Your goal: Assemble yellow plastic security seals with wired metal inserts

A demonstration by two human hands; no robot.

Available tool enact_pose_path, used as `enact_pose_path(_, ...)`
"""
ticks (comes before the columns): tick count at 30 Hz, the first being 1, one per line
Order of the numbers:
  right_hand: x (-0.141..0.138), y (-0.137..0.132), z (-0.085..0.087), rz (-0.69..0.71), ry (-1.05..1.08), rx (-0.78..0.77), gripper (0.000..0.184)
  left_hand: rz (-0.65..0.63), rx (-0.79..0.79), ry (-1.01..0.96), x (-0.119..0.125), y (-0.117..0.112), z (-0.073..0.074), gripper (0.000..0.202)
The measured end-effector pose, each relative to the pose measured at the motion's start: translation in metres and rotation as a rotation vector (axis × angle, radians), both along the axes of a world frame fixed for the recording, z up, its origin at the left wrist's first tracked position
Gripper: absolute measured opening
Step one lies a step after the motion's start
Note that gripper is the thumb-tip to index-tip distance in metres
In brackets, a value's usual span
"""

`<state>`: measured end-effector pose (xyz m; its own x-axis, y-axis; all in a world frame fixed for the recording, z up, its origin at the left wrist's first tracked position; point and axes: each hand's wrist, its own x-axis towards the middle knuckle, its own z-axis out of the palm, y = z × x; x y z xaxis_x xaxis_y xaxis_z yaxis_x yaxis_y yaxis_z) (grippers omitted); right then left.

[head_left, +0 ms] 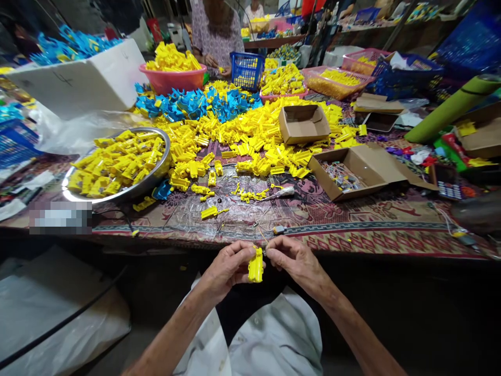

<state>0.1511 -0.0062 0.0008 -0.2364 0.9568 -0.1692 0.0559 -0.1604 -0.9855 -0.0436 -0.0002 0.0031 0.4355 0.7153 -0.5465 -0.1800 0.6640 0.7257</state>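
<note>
Between the thumb and fingers of my left hand point(230, 263) is a yellow plastic casing point(255, 265), held upright just in front of the table edge. My right hand point(293, 258) is pinched close beside it, on a thin wire point(263, 236) that runs up to the table edge. Near that wire a small motor point(279, 230) lies on the cloth. Another yellow casing point(211, 212) rests on clear plastic sheeting, with small yellow parts point(250, 196) scattered behind it. The tips of my right fingers are partly hidden.
At left stands a metal bowl point(167, 156) of yellow casings. A brown box point(344, 193) at right holds wired parts, near a smaller carton point(301, 137). Heaped yellow and blue pieces point(203, 107) spread behind, with a pink basin point(172, 78). Another person point(219, 31) works across the table.
</note>
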Motion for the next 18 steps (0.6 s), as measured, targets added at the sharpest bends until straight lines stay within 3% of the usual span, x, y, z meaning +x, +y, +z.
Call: enact_pose_path(18, -0.0068, -0.0062, -0.0009, 0.021, -0.233, 0.199, 0.011, 0.013, 0.045, 0.053, 0.0020, -0.0013, 0.0014, 0.027)
